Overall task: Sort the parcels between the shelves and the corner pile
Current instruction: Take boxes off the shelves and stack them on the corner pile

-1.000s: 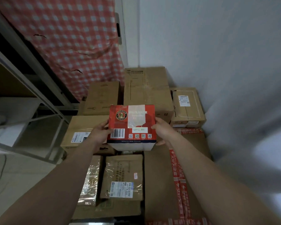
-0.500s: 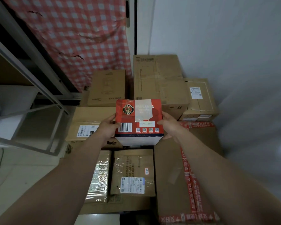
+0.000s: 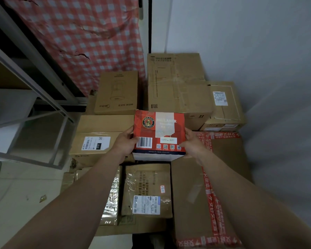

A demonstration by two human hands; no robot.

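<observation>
From the head camera, both forearms reach forward over the corner pile, holding a red Paulaner carton between them, above the parcels and clear of them. The left hand grips the carton's left edge, its thumb lying on the printed top face beside the barcode and its fingers curled round the side and out of sight beneath. The right hand grips the right edge in the same way, thumb on the top face near the row of QR codes. The carton is roughly level, its white front side turned toward the person. Behind it, against the white wall, stand a tall brown box and, just to the right, a lower box with a white shipping label. A Midea box stands left of the tall one, before a red-and-white checked cloth. Under the left hand lies a box with a barcode label. Nearer the person are a film-wrapped parcel with a blue-edged label and a large box bound with red printed tape. A grey metal shelf frame stands at the left on the pale floor.
</observation>
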